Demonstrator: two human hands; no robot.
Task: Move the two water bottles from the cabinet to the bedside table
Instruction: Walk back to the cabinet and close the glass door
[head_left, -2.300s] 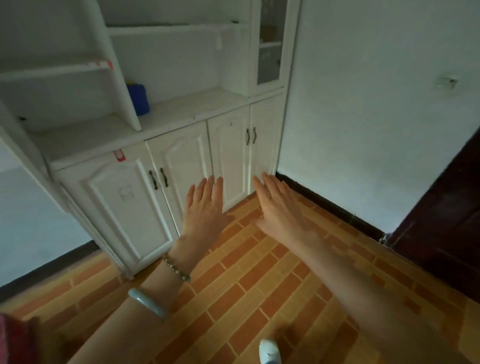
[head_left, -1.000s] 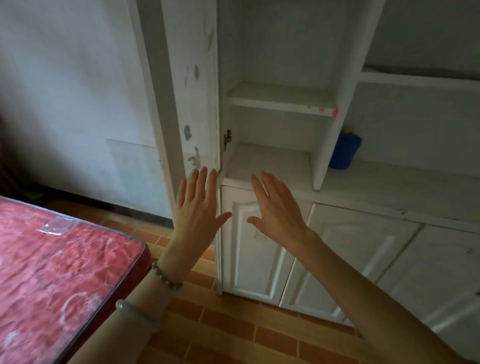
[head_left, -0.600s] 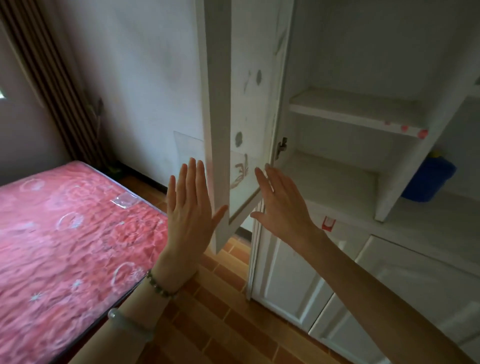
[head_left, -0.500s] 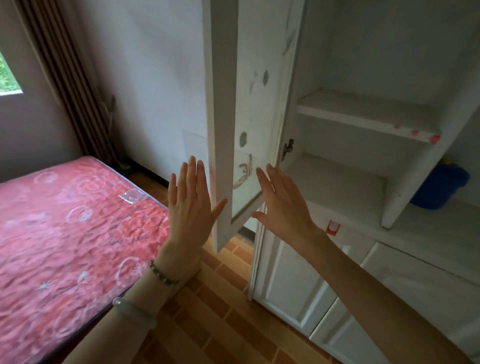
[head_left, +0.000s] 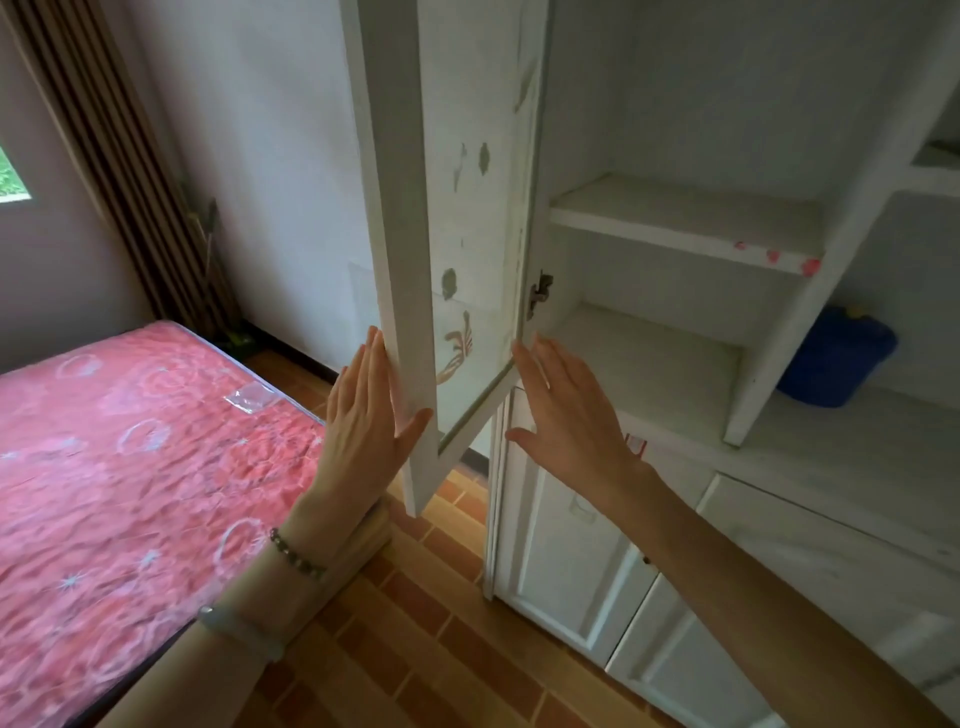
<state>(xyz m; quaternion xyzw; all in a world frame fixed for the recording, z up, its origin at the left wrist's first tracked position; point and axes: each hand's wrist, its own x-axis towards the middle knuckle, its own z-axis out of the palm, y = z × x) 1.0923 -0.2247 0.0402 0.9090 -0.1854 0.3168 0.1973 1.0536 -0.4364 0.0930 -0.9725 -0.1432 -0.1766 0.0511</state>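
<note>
A white cabinet (head_left: 685, 228) fills the right half of the view, its glass door (head_left: 400, 270) swung out towards me. My left hand (head_left: 363, 421) is raised flat with fingers apart, just left of the door's edge. To the right of the door, in front of the lower shelf (head_left: 644, 364), my right hand (head_left: 571, 415) is held up the same way. Both hands hold nothing. No water bottle and no bedside table are in view.
A blue container (head_left: 836, 358) sits on the cabinet counter at the right. Closed lower cabinet doors (head_left: 561, 561) run below it. A bed with a red patterned mattress (head_left: 119, 457) lies at the left. A brown curtain (head_left: 119, 171) hangs in the far corner. The floor is brick-patterned tile (head_left: 426, 634).
The view has swung left from the lower cabinet doors to the open glass door and the bed. Both hands stay raised and empty; the left hand is now close to the door's edge.
</note>
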